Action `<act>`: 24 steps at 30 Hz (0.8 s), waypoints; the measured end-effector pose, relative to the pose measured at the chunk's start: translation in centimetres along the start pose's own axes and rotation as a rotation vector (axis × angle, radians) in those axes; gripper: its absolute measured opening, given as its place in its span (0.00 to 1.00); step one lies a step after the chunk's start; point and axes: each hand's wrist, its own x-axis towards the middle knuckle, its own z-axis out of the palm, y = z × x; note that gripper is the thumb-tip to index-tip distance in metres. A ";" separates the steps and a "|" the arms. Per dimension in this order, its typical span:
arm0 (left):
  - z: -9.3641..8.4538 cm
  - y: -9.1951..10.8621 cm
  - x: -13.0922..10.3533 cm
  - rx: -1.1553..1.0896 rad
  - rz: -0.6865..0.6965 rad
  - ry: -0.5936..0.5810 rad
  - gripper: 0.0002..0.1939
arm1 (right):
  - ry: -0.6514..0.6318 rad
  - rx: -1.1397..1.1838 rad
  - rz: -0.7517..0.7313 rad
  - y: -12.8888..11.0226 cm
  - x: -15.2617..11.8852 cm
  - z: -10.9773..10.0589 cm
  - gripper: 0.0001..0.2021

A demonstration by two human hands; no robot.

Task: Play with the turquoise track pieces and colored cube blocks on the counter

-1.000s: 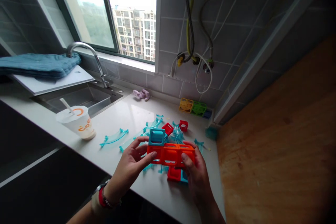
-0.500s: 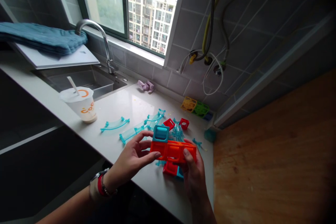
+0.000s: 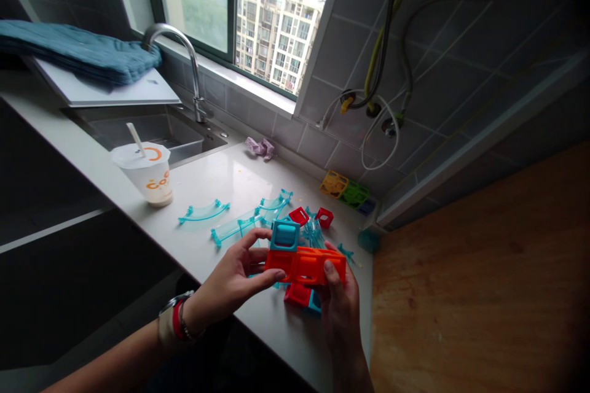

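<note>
Both hands hold up one row of joined orange blocks (image 3: pixel 308 265) above the counter. My left hand (image 3: pixel 235 275) grips its left end between thumb and fingers, and my right hand (image 3: pixel 340 295) grips the right end, thumb in front. A blue block (image 3: pixel 284 236) sits on top of the row's left end. Below the row, a red block (image 3: pixel 297 295) and a blue block (image 3: pixel 314 302) rest side by side, partly covered. Behind it are two red blocks (image 3: pixel 324 217) and clear blue track pieces (image 3: pixel 237 227).
A curved clear track piece (image 3: pixel 204 212) and a lidded cup with a straw (image 3: pixel 147 173) stand left on the counter (image 3: pixel 203 179). Beyond are a sink (image 3: pixel 170 132), faucet (image 3: pixel 196 73) and crumpled purple cloth (image 3: pixel 260 147). Yellow and green blocks (image 3: pixel 354 194) lie by the wall; a wooden panel (image 3: pixel 470 276) is right.
The camera view has shifted slightly, so the surroundings appear a little displaced. Both hands keep their grip on the orange row, with the blue block still on top.
</note>
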 end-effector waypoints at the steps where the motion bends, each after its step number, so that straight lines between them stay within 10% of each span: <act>1: -0.1 -0.1 0.0 0.016 -0.002 -0.011 0.26 | -0.002 0.004 -0.004 0.1 0.0 -0.1 0.36; 24: -0.4 -1.2 0.4 0.166 0.125 0.146 0.27 | -0.077 -0.151 -0.078 0.5 -0.3 -0.3 0.44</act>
